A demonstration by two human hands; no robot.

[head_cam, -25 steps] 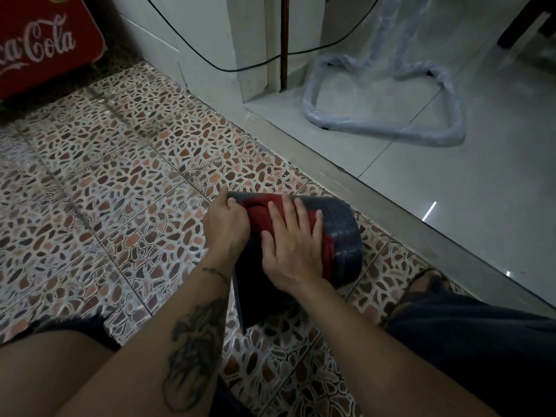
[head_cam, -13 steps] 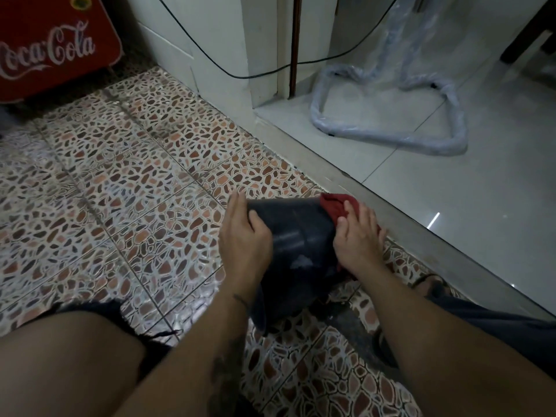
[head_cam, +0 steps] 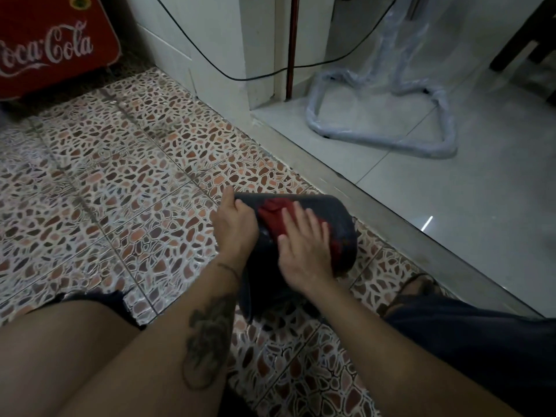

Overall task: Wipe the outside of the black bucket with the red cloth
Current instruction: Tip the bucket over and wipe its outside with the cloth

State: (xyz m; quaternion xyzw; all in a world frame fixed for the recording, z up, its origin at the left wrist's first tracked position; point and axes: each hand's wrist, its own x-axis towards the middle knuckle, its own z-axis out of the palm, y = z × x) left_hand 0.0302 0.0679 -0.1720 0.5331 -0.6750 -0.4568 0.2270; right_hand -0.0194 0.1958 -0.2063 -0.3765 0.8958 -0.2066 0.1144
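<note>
The black bucket (head_cam: 337,215) lies tilted on its side on the mosaic floor, base pointing away to the right, rim toward me. My left hand (head_cam: 236,227) grips its left side near the rim, thumb on top. My right hand (head_cam: 304,248) lies flat on the bucket's upper wall and presses the red cloth (head_cam: 272,215) against it. The cloth bunches out beyond my fingers and also shows under my palm on the right. Both hands and my forearms hide the bucket's near part.
A grey stone threshold (head_cam: 391,218) runs diagonally just behind the bucket, with pale glossy tiles beyond. A plastic-wrapped metal frame (head_cam: 376,142) stands there. A red Coca-Cola cooler (head_cam: 51,49) sits at top left. My bare knee (head_cam: 75,356) and sandalled foot (head_cam: 418,284) flank the bucket.
My right hand has slid back with the red cloth from the bucket's far end onto the middle of its upper wall. The left hand keeps its hold.
</note>
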